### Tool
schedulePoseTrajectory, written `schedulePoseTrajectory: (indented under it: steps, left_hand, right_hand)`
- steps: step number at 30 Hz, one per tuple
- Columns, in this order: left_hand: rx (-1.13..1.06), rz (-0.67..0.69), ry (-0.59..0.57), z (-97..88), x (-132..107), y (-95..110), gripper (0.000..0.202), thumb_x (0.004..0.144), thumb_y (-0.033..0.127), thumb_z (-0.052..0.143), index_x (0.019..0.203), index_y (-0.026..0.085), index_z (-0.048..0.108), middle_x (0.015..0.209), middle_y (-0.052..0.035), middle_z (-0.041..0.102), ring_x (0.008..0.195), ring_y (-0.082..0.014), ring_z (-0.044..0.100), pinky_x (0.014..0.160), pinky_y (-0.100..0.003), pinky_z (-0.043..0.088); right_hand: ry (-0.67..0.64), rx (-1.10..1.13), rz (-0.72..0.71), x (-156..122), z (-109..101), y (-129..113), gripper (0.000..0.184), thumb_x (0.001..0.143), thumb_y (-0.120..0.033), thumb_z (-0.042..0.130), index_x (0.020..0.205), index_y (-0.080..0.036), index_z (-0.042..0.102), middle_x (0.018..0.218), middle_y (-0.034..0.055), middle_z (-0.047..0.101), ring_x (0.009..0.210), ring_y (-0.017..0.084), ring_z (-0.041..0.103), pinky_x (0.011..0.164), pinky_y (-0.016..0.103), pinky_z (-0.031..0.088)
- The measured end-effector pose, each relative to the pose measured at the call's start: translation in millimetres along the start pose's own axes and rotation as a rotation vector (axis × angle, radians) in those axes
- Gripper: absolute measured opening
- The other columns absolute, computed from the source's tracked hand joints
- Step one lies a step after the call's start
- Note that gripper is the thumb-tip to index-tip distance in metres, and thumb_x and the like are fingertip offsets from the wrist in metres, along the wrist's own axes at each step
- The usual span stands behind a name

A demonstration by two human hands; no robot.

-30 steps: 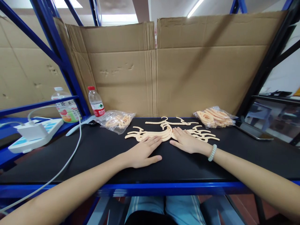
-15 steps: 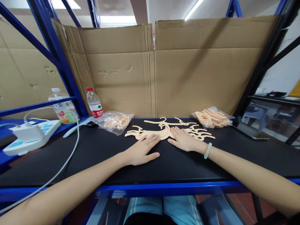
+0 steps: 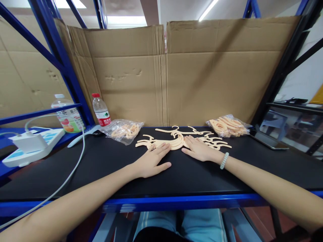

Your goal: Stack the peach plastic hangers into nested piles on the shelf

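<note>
Several cream-coloured clothes hangers [image 3: 174,144] lie in an overlapping heap on the black tabletop [image 3: 161,183], hooks pointing various ways. My left hand [image 3: 151,161] rests flat, fingers outstretched over the heap's near left edge, thumb apart on the table. My right hand [image 3: 198,149], with a pale beaded bracelet [image 3: 224,161] at the wrist, lies flat on the right part of the heap and covers some of the hangers. Neither hand grips anything. Behind the heap, one more hanger [image 3: 164,130] shows its hook at the back edge.
Clear plastic bags with hangers lie at left [image 3: 126,130] and right [image 3: 228,126]. A red-capped bottle [image 3: 101,111] stands back left. A white power strip [image 3: 49,141] with a cable sits far left. A flat dark device [image 3: 270,140] is at right. Cardboard [image 3: 126,84] walls the back.
Both hands keep nearly the same place on the hangers, with only a slight shift. My right knee has moved a little to the right below the table.
</note>
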State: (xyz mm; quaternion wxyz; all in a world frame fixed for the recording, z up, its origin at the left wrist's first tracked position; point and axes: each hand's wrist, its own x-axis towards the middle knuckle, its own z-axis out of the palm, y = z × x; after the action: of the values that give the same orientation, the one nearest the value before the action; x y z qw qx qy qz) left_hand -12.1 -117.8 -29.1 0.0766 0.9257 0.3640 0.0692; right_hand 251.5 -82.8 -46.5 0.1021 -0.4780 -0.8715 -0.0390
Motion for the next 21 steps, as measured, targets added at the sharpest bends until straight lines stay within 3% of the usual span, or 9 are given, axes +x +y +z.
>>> schedulePoseTrajectory:
  steps: [6,15,18,21]
  left_hand:
    - [0.036,-0.027,0.003,-0.1,1,1,0.066,0.094,0.055,0.030,0.148,0.018,0.022,0.154,-0.0099,0.019,0.143,-0.0265,0.013,0.115,-0.051,0.006]
    - [0.045,0.009,0.132,1.8,2,0,0.059,0.095,0.047,0.036,0.144,0.016,0.030,0.151,-0.0125,0.029,0.141,-0.0258,0.022,0.115,-0.050,0.013]
    - [0.025,0.021,0.188,0.7,1,1,0.054,0.094,0.043,0.039,0.141,0.016,0.035,0.148,-0.0140,0.035,0.139,-0.0273,0.027,0.114,-0.052,0.017]
    - [0.007,0.069,0.259,-1.2,1,2,0.045,0.092,0.036,0.046,0.133,0.016,0.044,0.139,-0.0143,0.047,0.133,-0.0276,0.037,0.112,-0.052,0.022]
  right_hand:
    - [-0.008,-0.018,-0.006,1,-1,0,0.067,0.095,-0.054,0.027,0.138,-0.004,0.038,0.138,0.0233,0.043,0.127,0.034,0.039,0.103,0.050,0.031]
    - [0.045,0.029,-0.003,-2,-2,-2,0.066,0.094,-0.054,0.033,0.135,-0.004,0.042,0.133,0.0227,0.048,0.123,0.033,0.045,0.102,0.047,0.034]
    - [0.133,0.103,0.037,1,-5,10,0.075,0.090,-0.061,0.036,0.140,-0.005,0.036,0.142,0.0229,0.040,0.131,0.034,0.038,0.106,0.048,0.032]
    - [0.313,0.145,0.106,7,-20,30,0.066,0.092,-0.054,0.039,0.138,-0.007,0.041,0.140,0.0219,0.044,0.130,0.033,0.040,0.106,0.048,0.033]
